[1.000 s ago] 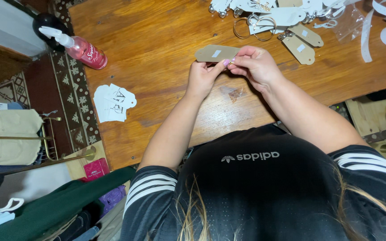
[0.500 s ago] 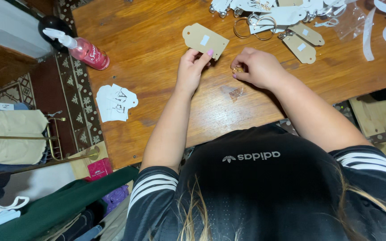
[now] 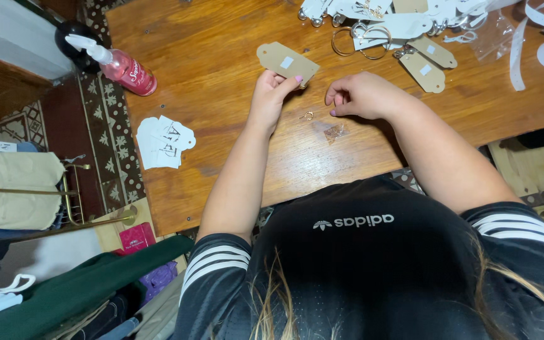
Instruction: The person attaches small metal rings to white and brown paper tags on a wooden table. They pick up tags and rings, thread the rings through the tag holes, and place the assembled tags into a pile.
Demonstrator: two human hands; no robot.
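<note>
A wooden tabletop (image 3: 221,56) is being worked at. A tan card tag (image 3: 288,62) is being gripped at its lower corner by the left hand (image 3: 272,96), fingers pinched on it. Just right of that tag, the right hand (image 3: 363,96) is being held curled and empty above the wood. A small ring (image 3: 308,116) is lying between both hands.

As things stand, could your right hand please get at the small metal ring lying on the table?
Probably yes: the right hand sits just beside the small metal ring, with only bare wooden table between them.
</note>
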